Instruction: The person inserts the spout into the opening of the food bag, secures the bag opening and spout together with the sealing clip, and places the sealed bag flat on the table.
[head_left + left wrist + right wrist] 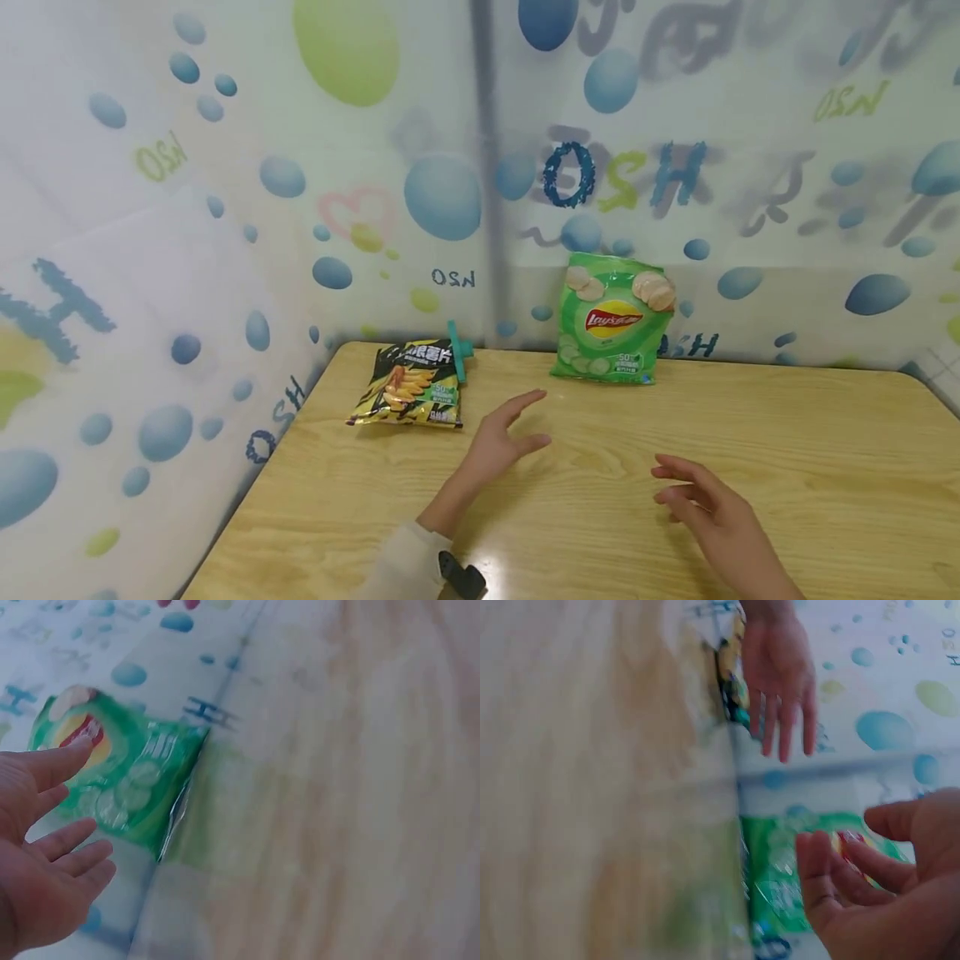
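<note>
A green Lay's chip bag [611, 325] stands upright at the table's back edge, leaning on the wall. To its left a black and yellow chip bag [411, 387] lies tilted, with a teal bag clip [459, 352] at its upper right side. My left hand [498, 442] hovers above the table between the two bags, fingers extended and thumb apart, holding nothing. Over the right part of the table is my right hand [712, 512], its fingers loosely bent and nothing in them. In the left wrist view the green bag [135, 780] appears beyond the left hand [52, 847], with a gap between.
The wooden table [787, 417] meets a wall covering [787, 167] printed with blue and green drops along its back and left sides. A dark wristband [461, 575] sits over the light left sleeve [405, 567].
</note>
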`<state>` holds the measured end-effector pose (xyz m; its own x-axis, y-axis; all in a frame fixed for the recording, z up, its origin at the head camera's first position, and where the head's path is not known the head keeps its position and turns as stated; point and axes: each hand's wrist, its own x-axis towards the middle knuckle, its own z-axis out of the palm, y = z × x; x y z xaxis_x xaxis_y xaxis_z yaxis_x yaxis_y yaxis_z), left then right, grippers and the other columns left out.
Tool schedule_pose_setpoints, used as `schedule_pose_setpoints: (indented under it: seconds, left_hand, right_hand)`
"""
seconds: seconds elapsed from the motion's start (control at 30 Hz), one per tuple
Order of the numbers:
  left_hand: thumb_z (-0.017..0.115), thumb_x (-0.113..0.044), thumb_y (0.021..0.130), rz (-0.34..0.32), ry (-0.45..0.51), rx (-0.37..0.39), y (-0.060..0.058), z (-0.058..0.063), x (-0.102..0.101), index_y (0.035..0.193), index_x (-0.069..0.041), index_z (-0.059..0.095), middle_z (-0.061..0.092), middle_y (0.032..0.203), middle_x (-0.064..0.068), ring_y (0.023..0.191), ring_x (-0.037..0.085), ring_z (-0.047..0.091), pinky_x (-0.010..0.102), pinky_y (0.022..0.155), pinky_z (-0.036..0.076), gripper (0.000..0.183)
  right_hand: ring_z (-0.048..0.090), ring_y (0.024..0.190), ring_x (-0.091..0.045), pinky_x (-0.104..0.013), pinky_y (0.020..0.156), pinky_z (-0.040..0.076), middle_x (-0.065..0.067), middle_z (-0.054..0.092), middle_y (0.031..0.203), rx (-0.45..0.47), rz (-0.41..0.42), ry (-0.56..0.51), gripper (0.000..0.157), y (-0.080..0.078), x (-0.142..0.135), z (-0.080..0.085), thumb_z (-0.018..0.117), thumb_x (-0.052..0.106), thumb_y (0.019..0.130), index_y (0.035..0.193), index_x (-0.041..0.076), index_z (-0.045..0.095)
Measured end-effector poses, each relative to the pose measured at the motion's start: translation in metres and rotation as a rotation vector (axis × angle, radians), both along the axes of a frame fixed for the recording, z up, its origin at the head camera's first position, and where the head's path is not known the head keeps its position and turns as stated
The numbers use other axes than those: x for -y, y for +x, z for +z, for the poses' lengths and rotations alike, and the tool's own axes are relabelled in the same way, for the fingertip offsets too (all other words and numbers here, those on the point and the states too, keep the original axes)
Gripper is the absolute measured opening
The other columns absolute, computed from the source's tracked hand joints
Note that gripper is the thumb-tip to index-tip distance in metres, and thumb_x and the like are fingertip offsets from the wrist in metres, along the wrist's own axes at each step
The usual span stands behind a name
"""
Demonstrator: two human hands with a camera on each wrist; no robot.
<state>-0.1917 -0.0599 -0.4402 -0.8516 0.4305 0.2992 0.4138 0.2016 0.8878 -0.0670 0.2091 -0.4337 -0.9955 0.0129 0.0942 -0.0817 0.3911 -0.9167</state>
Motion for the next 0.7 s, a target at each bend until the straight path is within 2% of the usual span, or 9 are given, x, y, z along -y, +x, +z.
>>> schedule_pose_setpoints:
  seconds: [0.17, 0.2, 0.23, 0.33, 0.4, 0.47, 0.57, 0.67, 0.7]
  left_hand:
    - [0.074, -0.009, 0.084, -0.098, -0.009, 0.018, 0.018, -0.004, -0.025, 0.137, -0.009, 0.052, 0.051, 0.139, 0.004, 0.131, 0.019, 0.041, 0.04, 0.106, 0.032, 0.057]
    - [0.074, -0.011, 0.084, -0.118, -0.011, 0.017, 0.019, -0.009, -0.03, 0.137, -0.011, 0.052, 0.051, 0.138, 0.002, 0.13, 0.017, 0.042, 0.038, 0.106, 0.033, 0.057]
    - [0.074, -0.014, 0.085, -0.144, -0.02, 0.019, 0.02, -0.013, -0.035, 0.138, -0.013, 0.052, 0.051, 0.138, -0.001, 0.13, 0.014, 0.042, 0.036, 0.106, 0.033, 0.057]
    - [0.073, -0.016, 0.086, -0.226, -0.026, 0.045, 0.031, -0.015, -0.049, 0.139, -0.014, 0.051, 0.051, 0.138, -0.006, 0.129, 0.011, 0.042, 0.032, 0.105, 0.034, 0.057]
    - [0.072, -0.018, 0.086, -0.275, -0.033, 0.069, 0.038, -0.015, -0.057, 0.139, -0.015, 0.051, 0.05, 0.138, -0.01, 0.128, 0.008, 0.042, 0.03, 0.104, 0.034, 0.057]
    - [0.072, -0.019, 0.087, -0.31, -0.041, 0.09, 0.043, -0.016, -0.063, 0.139, -0.017, 0.051, 0.049, 0.137, -0.013, 0.128, 0.006, 0.041, 0.029, 0.104, 0.034, 0.057]
    - [0.073, -0.02, 0.086, -0.331, -0.047, 0.107, 0.049, -0.016, -0.071, 0.138, -0.019, 0.052, 0.049, 0.137, -0.014, 0.127, 0.005, 0.042, 0.027, 0.103, 0.035, 0.056]
    - [0.074, -0.018, 0.084, -0.339, -0.034, 0.124, 0.055, -0.018, -0.08, 0.137, -0.02, 0.054, 0.05, 0.135, -0.015, 0.126, 0.004, 0.043, 0.025, 0.101, 0.037, 0.056]
    - [0.074, -0.018, 0.084, -0.346, -0.031, 0.126, 0.058, -0.019, -0.083, 0.137, -0.02, 0.054, 0.05, 0.135, -0.015, 0.125, 0.003, 0.043, 0.024, 0.1, 0.037, 0.056]
  right_hand:
    - [0.061, 0.095, -0.005, -0.026, 0.074, 0.053, -0.016, 0.055, 0.127, 0.044, -0.031, 0.167, 0.043, 0.0, -0.045, 0.005, 0.05, 0.024, 0.101, 0.139, 0.006, 0.045]
    - [0.061, 0.095, -0.003, -0.026, 0.073, 0.053, -0.015, 0.055, 0.127, 0.046, -0.046, 0.18, 0.043, 0.001, -0.055, 0.003, 0.049, 0.024, 0.102, 0.14, 0.005, 0.044]
    - [0.061, 0.094, -0.001, -0.025, 0.072, 0.053, -0.012, 0.056, 0.125, 0.044, -0.073, 0.204, 0.043, 0.001, -0.063, 0.002, 0.048, 0.025, 0.102, 0.14, 0.004, 0.044]
    - [0.058, 0.089, 0.007, -0.023, 0.067, 0.052, 0.008, 0.058, 0.117, 0.005, -0.167, 0.25, 0.043, 0.005, -0.085, -0.003, 0.047, 0.024, 0.103, 0.139, 0.001, 0.044]
    - [0.056, 0.087, 0.012, -0.019, 0.064, 0.051, 0.023, 0.055, 0.109, -0.056, -0.242, 0.266, 0.042, 0.009, -0.097, -0.007, 0.047, 0.021, 0.103, 0.138, -0.001, 0.045]
    - [0.054, 0.085, 0.015, -0.015, 0.062, 0.048, 0.032, 0.051, 0.104, -0.123, -0.309, 0.256, 0.039, 0.014, -0.107, -0.011, 0.047, 0.016, 0.102, 0.137, 0.0, 0.046]
    - [0.053, 0.083, 0.017, -0.01, 0.06, 0.045, 0.035, 0.051, 0.101, -0.223, -0.373, 0.204, 0.036, 0.02, -0.123, -0.019, 0.047, 0.007, 0.101, 0.137, 0.005, 0.05]
    - [0.055, 0.082, 0.015, -0.009, 0.058, 0.044, 0.033, 0.055, 0.101, -0.287, -0.376, 0.132, 0.039, 0.024, -0.142, -0.028, 0.047, -0.001, 0.099, 0.136, 0.01, 0.052]
    - [0.055, 0.082, 0.016, -0.009, 0.057, 0.043, 0.033, 0.055, 0.101, -0.293, -0.363, 0.13, 0.042, 0.026, -0.15, -0.032, 0.047, -0.002, 0.099, 0.136, 0.018, 0.052]
